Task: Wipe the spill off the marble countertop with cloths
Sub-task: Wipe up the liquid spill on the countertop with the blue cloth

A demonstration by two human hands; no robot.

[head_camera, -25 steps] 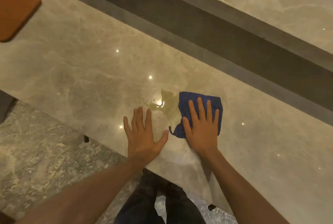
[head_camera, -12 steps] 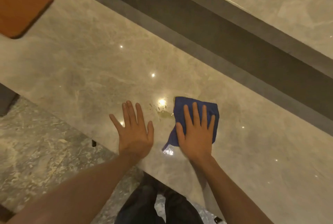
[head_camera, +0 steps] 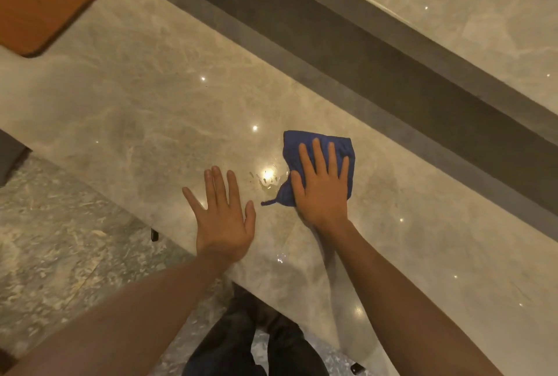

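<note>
A: Start big. What carries it all?

B: The counter (head_camera: 151, 121), pale marble, runs from ten o'clock to four o'clock. A dark ledge (head_camera: 362, 52) lines its far side, and a wooden board (head_camera: 39, 1) sits up at ten o'clock, well apart from the work.

A: And the hands?

B: The right hand (head_camera: 321, 191) lies flat on the cloth (head_camera: 317, 146), fingers spread, pressing it down rather than pinching it; that grip is apart. The left hand (head_camera: 225, 221) is flat on the bare marble at eight o'clock of the cloth, fingers splayed, holding nothing.

A: Where is the spill?

B: A small wet patch, the spill (head_camera: 267, 179), sits at nine o'clock of the cloth, touching its near-left edge, between the two hands. A ceiling light glints in it.

A: What could go wrong?

B: I judge three risks. A flat palm may slide over the cloth, leaving it bunched while the liquid only smears. A sweep toward six o'clock may push drops over the counter's near edge onto the floor (head_camera: 60, 239). And the left hand, close to the wet patch, may slip if the film spreads under it.
</note>
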